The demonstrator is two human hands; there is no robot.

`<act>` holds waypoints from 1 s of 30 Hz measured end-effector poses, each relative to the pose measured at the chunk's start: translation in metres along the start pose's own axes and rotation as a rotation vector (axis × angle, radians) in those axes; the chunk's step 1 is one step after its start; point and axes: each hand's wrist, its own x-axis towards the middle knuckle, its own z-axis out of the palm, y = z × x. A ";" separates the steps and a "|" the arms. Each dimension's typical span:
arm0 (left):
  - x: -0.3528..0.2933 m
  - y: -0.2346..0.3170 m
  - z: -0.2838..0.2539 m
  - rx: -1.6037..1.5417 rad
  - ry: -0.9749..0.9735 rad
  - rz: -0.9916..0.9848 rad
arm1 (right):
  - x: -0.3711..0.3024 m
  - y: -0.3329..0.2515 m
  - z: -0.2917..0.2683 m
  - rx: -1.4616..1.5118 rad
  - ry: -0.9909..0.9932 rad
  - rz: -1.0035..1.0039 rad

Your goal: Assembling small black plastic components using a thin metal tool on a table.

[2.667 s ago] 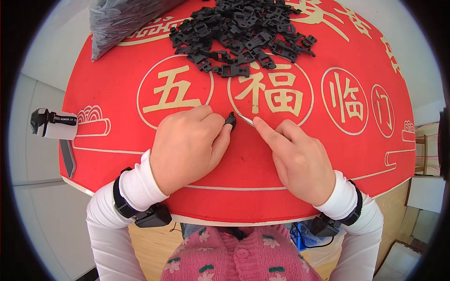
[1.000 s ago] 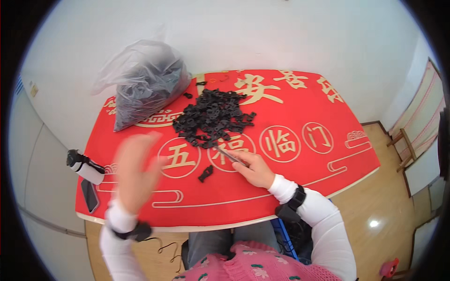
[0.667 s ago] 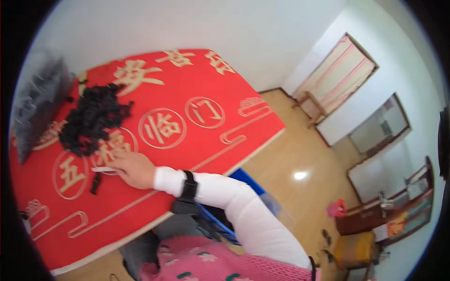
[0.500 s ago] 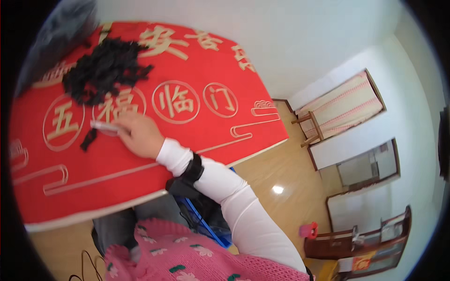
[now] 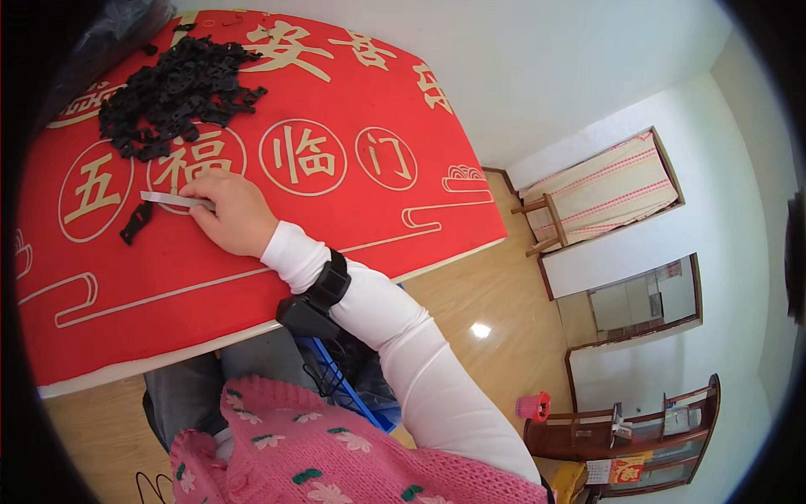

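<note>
My right hand (image 5: 232,212) is closed around a flat, pale grey blade-like tool (image 5: 172,199), whose end points left over the table. Its handle is mostly hidden by my fingers, so I cannot tell its exact kind. Just below the tool's tip, a single small black plastic part (image 5: 136,223) lies on the red tablecloth; I cannot tell whether the two touch. Beyond my hand spreads a heap of similar black plastic parts (image 5: 176,94). My left hand is out of view.
A dark plastic bag (image 5: 105,46) stands at the table's far left. The red tablecloth (image 5: 193,323) has gold characters. Under the near edge is a blue-rimmed container (image 5: 369,412). Off to the right are a wooden stool (image 5: 550,223), a pink basket (image 5: 532,406) and a brown shelf (image 5: 655,445).
The view has shifted, so the table and heap sit slightly higher and further left. My right hand still grips the tool beside the single black part, and the picture is sharper.
</note>
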 end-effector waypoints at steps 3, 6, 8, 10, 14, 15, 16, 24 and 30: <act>0.001 -0.002 0.005 -0.031 -0.005 0.001 | -0.001 0.000 -0.006 0.011 -0.010 0.005; 0.005 -0.003 0.005 -0.042 -0.009 0.018 | 0.002 -0.003 -0.008 0.038 -0.042 0.049; 0.007 -0.004 0.006 -0.053 -0.013 0.025 | 0.002 -0.003 -0.004 0.043 -0.042 0.037; 0.008 -0.004 0.005 -0.065 -0.021 0.027 | 0.002 -0.003 -0.003 0.046 -0.041 0.033; 0.010 -0.006 0.002 -0.074 -0.021 0.032 | 0.004 -0.002 -0.002 0.060 -0.031 0.031; 0.010 -0.006 0.001 -0.073 -0.018 0.034 | 0.003 -0.001 -0.004 0.069 -0.036 0.044; 0.011 -0.007 0.000 -0.072 -0.015 0.036 | 0.002 0.000 -0.005 0.077 -0.040 0.057; 0.016 -0.009 0.012 -0.142 -0.046 0.049 | 0.004 -0.003 -0.010 0.096 -0.055 0.076; 0.038 -0.005 0.035 -0.244 -0.118 0.120 | 0.001 -0.002 -0.006 0.095 -0.035 0.075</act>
